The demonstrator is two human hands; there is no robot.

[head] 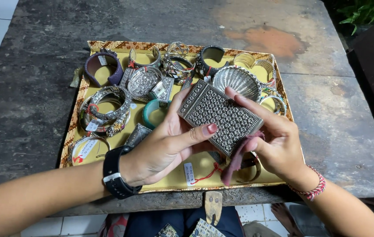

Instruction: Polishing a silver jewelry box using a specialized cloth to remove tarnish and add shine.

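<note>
Both hands are holding a flat rectangular silver box (pixel 220 117), studded all over with tiny beads, tilted above the tray (pixel 76 115). The left hand (pixel 169 145) is gripping it, thumb across its lower edge, fingers (pixel 179 103) behind. The right hand (pixel 272 140) is closing on its far end, pinching a dark red cloth (pixel 236 162). Below, ornate metal bangles (pixel 105 105) and a ribbed shell dish (pixel 236 81) are lying on yellow lining, on a worn dark counter (pixel 28 96).

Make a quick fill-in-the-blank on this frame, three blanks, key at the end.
1. Both hands hold a studded silver ____ above the tray.
2. The left hand has a black ____ on its wrist.
3. The right hand also pinches a dark red ____ against the box.

Missing words: box; watch; cloth
</note>
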